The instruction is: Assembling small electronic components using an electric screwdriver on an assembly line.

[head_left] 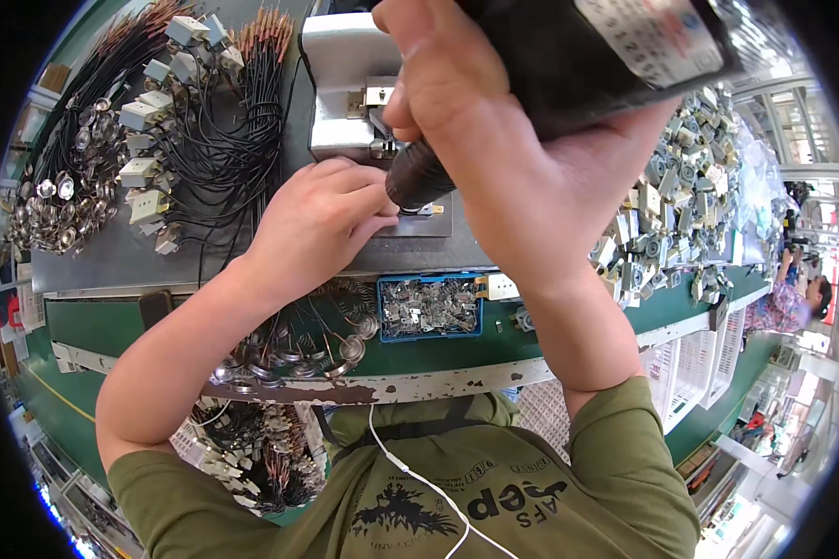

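Observation:
My right hand (517, 177) is wrapped round a black electric screwdriver (578, 65), which slants down to the left. Its dark nose sits just above a small part with a metal tab (429, 211) on a grey metal plate (415, 229). Close against the nose, my left hand (322, 214) has its fingers drawn together in a pinch; whatever they hold is hidden. Behind them stands a pale block-shaped fixture (345, 47) with a small white-and-metal switch part (378, 95) beside it.
Black wires (224, 149) with boxy white ends and round metal caps (61, 210) are heaped at left. A blue tray (382, 337) of metal clips lies near the front edge. Several housings (662, 200) pile up at right. Another person (788, 303) is at far right.

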Demonstrator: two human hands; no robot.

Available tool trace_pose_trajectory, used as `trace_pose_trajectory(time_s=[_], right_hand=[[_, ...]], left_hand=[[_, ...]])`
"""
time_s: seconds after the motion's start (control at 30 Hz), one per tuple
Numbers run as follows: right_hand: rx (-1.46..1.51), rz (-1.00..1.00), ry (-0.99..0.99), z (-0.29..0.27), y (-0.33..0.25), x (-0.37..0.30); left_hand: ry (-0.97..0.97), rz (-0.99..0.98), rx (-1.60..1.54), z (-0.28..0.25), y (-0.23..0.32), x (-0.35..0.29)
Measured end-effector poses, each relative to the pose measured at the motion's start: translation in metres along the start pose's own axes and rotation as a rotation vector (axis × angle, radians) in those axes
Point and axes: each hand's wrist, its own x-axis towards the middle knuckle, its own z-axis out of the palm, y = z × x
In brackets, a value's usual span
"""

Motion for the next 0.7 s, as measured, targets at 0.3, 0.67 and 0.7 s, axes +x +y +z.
trace_pose_trajectory(time_s=[0.3,0.67,0.7], right_hand=[[-0.031,-0.317,0.107,0.016,0.034,-0.008],[0.150,0.363,-0.376,-0.005,0.024,0.025],[0.105,0.347,-0.291,-0.001,0.019,0.016]], left_hand=[[-0.012,0.007,-0.003,0.000,0.003,0.003],[-0.148,-0.317,-0.025,-0.009,0.014,0.006],[-0.143,-0.324,-0.027,-0.009,0.013,0.006]])
